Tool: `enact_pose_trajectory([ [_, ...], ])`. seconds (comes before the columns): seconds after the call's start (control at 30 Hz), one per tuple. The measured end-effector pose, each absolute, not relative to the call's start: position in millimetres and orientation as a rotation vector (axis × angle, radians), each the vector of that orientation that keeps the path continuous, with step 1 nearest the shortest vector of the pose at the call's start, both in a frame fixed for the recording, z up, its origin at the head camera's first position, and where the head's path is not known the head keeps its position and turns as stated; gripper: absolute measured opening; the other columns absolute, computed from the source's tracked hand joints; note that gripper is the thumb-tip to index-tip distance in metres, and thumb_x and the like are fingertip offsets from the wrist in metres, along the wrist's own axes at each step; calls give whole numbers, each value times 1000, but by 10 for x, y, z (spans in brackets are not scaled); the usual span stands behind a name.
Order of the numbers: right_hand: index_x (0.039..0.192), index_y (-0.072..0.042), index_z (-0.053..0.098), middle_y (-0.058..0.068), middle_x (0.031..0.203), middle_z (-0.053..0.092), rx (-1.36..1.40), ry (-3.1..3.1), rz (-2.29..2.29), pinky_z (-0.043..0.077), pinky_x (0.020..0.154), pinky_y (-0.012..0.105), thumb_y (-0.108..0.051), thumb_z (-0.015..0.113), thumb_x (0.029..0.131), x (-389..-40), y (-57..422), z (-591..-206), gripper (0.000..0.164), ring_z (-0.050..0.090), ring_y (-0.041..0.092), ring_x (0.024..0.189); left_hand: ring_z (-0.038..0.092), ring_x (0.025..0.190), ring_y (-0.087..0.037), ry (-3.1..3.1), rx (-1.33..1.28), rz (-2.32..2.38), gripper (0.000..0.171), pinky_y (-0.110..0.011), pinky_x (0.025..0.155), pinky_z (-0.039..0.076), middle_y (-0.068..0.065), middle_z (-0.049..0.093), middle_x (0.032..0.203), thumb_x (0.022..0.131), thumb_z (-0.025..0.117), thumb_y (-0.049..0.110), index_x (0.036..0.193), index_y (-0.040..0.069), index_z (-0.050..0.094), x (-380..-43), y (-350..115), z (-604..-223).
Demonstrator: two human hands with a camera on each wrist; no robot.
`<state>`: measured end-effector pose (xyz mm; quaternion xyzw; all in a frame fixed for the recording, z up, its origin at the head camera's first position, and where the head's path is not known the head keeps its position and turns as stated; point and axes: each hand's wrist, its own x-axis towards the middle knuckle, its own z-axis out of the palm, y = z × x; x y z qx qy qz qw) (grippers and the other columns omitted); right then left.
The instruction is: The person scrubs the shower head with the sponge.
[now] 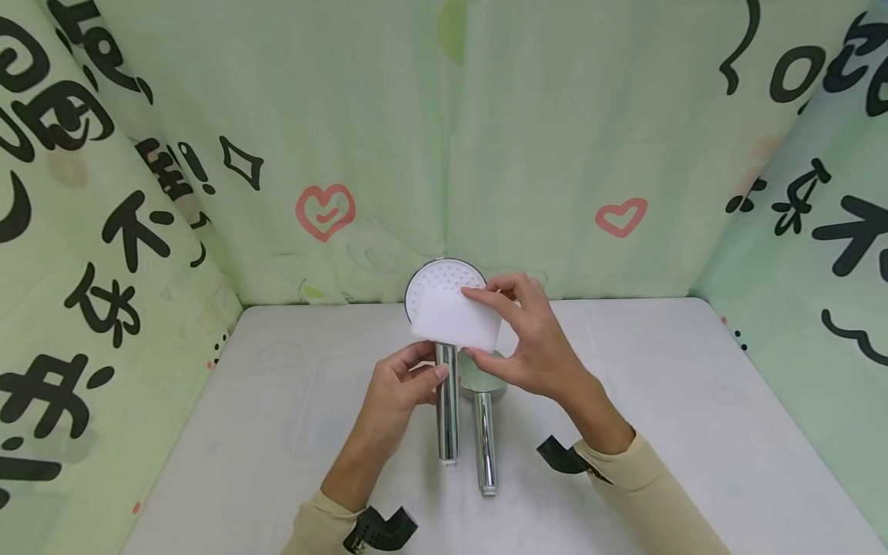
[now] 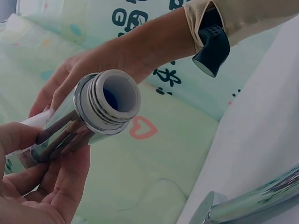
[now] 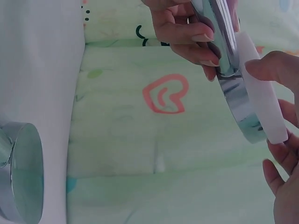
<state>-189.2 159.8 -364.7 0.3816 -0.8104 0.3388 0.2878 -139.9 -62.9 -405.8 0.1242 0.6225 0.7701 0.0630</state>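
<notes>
Chrome covers the shower head (image 1: 448,408), which the left hand (image 1: 402,381) holds raised over the white table (image 1: 312,462), near its far edge. That hand's thumb and fingers are drawn narrow, pinching the handle just below the round face. The right hand (image 1: 530,339) grips a white pad (image 1: 458,320) by its edges, fingers on the upper one and thumb on the lower, set fairly wide apart. The pad lies against the dotted face and hides its lower part. In the left wrist view the handle's end shows a white threaded collar with some blue inside.

A second head (image 1: 484,432), also chrome, lies on the table just to the right of the held one, its handle towards the person.

Bold black writing runs over the pale green curtain (image 1: 527,154) on both sides. The characters look Chinese, slanted and partly cut off; one on the left resembles 不, but I cannot read a whole phrase. Two red outlined hearts, a left heart (image 1: 301,208) and a right heart (image 1: 621,233), mark the back panel. Beige sleeves (image 1: 659,493) and black straps (image 1: 381,532) circle both wrists.
</notes>
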Motion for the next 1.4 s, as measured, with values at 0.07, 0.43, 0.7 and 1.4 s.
enact_pose_trajectory([
  [0.07, 136, -14, 63, 11, 124, 52, 1000, -2161, 917, 46, 87, 36, -22, 88, 73, -1895, 1590, -3643, 68, 45, 26, 114, 67, 89, -17, 1882, 372, 2322, 39, -29, 70, 58, -14, 63, 119, 96, 67, 8, 133, -2, 60, -1396, -626, -4068],
  [0.43, 136, -9, 62, 11, 125, 53, 897, -2110, 1075, 46, 88, 32, -16, 90, 72, -1982, 1596, -3601, 70, 45, 26, 121, 69, 86, -14, 1865, 385, 2304, 40, -28, 69, 58, -15, 67, 116, 96, 67, 8, 133, -3, 59, -1374, -611, -4110],
  [0.7, 139, -10, 61, 10, 129, 54, 892, -2095, 1111, 45, 91, 30, -11, 89, 74, -2022, 1598, -3570, 71, 44, 27, 122, 69, 86, -15, 1858, 394, 2284, 38, -29, 70, 58, -13, 68, 114, 96, 67, 8, 133, -1, 61, -1369, -594, -4135],
  [1.4, 136, -11, 65, 11, 132, 58, 1009, -2023, 1030, 43, 87, 31, -25, 86, 77, -1968, 1524, -3874, 65, 44, 32, 116, 68, 87, -16, 1918, 345, 2327, 39, -29, 68, 58, -15, 61, 117, 96, 67, 9, 133, 0, 60, -1445, -635, -4098],
])
